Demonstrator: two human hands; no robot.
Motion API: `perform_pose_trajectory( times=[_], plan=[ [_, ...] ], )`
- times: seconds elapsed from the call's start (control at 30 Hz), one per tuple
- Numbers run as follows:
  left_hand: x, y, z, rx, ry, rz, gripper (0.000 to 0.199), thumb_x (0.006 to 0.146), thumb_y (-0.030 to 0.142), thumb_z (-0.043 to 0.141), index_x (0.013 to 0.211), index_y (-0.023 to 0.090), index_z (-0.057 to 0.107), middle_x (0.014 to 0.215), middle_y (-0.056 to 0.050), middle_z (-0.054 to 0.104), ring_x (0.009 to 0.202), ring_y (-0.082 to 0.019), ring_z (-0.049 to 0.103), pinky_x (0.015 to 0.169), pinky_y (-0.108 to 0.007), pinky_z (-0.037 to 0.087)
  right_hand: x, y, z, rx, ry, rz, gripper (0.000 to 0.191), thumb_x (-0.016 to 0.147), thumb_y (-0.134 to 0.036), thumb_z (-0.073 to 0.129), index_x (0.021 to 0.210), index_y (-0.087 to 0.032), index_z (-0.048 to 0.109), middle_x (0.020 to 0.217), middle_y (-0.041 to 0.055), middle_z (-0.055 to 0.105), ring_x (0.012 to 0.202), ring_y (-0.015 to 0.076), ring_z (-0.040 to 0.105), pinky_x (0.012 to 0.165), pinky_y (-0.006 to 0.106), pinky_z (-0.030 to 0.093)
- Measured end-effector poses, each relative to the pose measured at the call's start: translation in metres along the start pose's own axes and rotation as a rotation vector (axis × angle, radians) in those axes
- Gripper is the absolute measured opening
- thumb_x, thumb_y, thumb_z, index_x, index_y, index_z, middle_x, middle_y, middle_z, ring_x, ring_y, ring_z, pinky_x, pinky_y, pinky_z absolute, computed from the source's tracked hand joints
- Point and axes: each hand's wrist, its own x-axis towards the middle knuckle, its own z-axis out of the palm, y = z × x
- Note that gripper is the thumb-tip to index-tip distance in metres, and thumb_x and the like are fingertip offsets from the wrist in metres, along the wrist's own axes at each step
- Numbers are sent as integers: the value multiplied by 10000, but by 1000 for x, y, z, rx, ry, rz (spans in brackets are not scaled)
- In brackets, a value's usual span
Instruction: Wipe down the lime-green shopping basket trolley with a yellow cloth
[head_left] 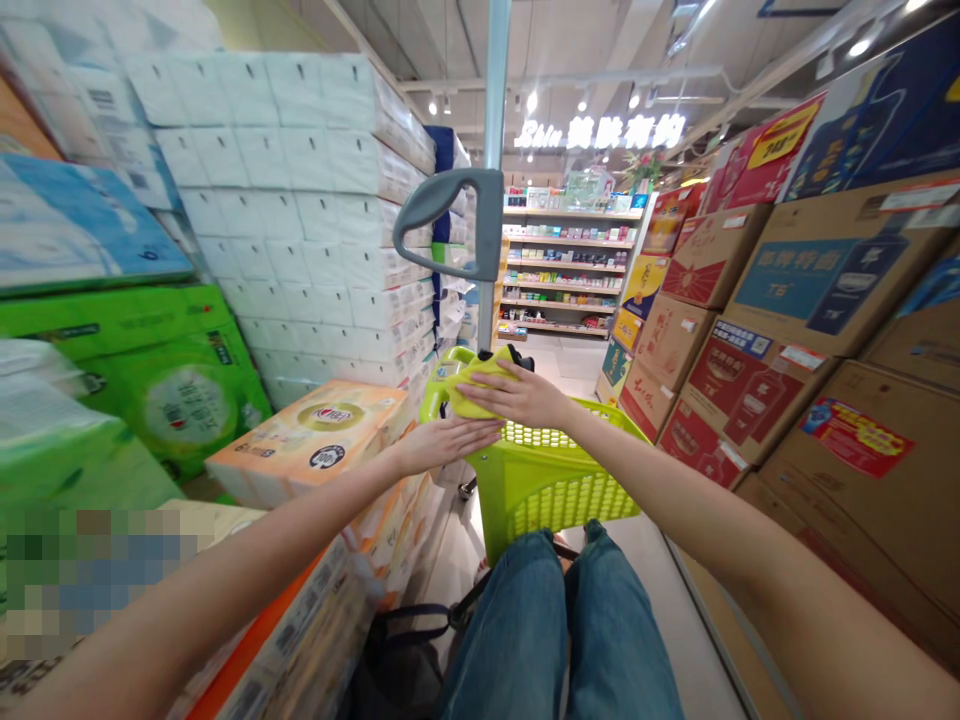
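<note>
A lime-green rolling shopping basket (574, 465) stands in front of my knees, with its grey pull handle (491, 225) raised on a metal pole. My right hand (517, 395) holds a yellow cloth (480, 390) against the basket's top edge near the base of the pole, fingers laid across the cloth. Just below it, my left hand (446, 445) is flat with fingers stretched out, at the basket's near corner and holding nothing. The fingertips of the left hand lie close under the cloth; whether they press on the basket is hard to tell.
Stacked white tissue packs (300, 220) rise on the left, with an orange tissue pack (315, 430) near my left forearm. Cardboard cartons (780, 390) line the right side. A dark bag (401, 660) lies by my legs. Store shelves (566, 265) stand at the aisle's end.
</note>
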Motion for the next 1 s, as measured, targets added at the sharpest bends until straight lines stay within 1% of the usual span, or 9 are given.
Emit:
perform_pose_trajectory(
  times=[0.17,0.23,0.33,0.5,0.63,0.73,0.8,0.9,1.0],
  plan=[
    [3,-3,-8,82,36,29,576,937,34,417,1490,187,365,1637,-14,181,1502,-107,172,1233,-271,225,38,53,-41,-30,87,150,642,996,-93,359,1564,-311,154,1579,-37,346,1491,155,231,1269,489,129],
    [5,-4,-11,60,49,24,599,925,27,426,1494,204,361,1636,-14,188,1501,-103,175,1233,-269,223,46,59,-45,-41,128,208,635,998,-94,347,1566,-302,155,1582,-25,344,1496,172,216,1264,514,128],
    [4,-3,-10,31,44,17,625,923,36,423,1512,221,323,1630,-15,222,1494,-92,197,1228,-263,229,33,37,-28,-45,135,222,610,998,-109,359,1561,-280,197,1577,-6,348,1499,180,206,1263,511,137],
    [-1,2,2,-33,-11,-17,681,910,59,454,1536,244,261,1588,-20,346,1464,-85,290,1176,-236,318,-6,-11,6,32,20,46,581,980,-151,449,1528,-281,305,1530,-21,426,1470,140,290,1260,428,202],
    [0,0,3,20,14,12,602,938,69,433,1513,198,313,1622,-28,249,1486,-107,235,1205,-273,282,6,12,-15,-5,-33,26,541,1003,-136,395,1519,-279,317,1547,-28,397,1473,132,275,1273,432,119],
    [2,-2,-3,80,49,38,554,946,42,413,1484,168,365,1633,-34,189,1487,-114,235,1215,-278,265,33,44,-43,-96,5,124,526,1015,-114,341,1525,-238,301,1578,-9,337,1503,156,171,1274,443,33],
    [3,-3,-6,102,52,42,548,946,30,408,1475,172,381,1630,-29,196,1482,-116,248,1218,-276,257,45,54,-50,-141,48,188,529,1017,-109,325,1535,-203,275,1587,10,316,1513,162,118,1274,434,21],
    [3,-3,-8,121,34,45,541,951,29,397,1473,171,385,1620,-20,235,1478,-110,255,1224,-271,241,41,41,-36,-151,102,235,540,1011,-105,340,1538,-202,272,1576,16,343,1513,168,115,1275,460,50],
    [0,0,-3,37,-1,20,589,939,36,417,1499,201,340,1610,-22,277,1475,-96,259,1211,-261,266,17,8,-8,-81,76,162,539,996,-120,398,1515,-251,336,1552,-2,390,1497,169,197,1270,473,116]
  ],
)
